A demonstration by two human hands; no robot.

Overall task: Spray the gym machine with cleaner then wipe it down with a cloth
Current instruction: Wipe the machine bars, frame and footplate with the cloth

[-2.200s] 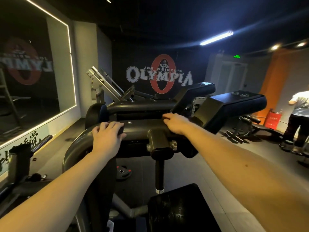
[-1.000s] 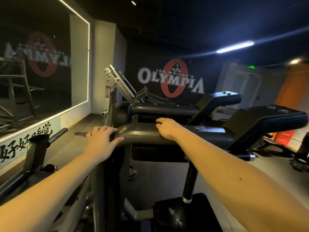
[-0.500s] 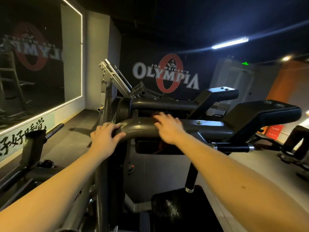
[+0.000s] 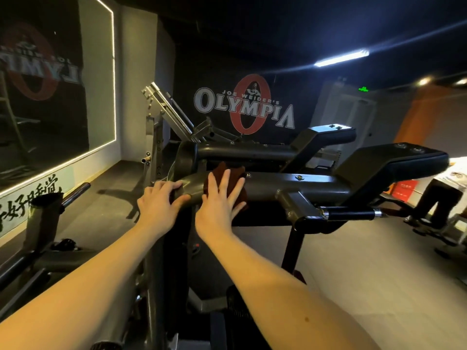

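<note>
1. On the grey bar (image 4: pixel 290 185) of the gym machine (image 4: pixel 252 154), the right grip (image 4: pixel 218 205) is pressing the dark red cloth (image 4: pixel 227 169) with flat, spread fingers; bare bar is stretching rightward to the pad (image 4: pixel 394 160).
2. The left grip (image 4: pixel 161 203) is clasping the bar's bend.
3. Earlier, the right fingers were curling over it.

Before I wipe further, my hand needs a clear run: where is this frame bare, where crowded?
Bare: the grey tube from the right hand to the black pad, and the upper tube behind. Crowded: the bend, where the left hand grips the grey tube and the right hand presses the brown cloth.
</note>
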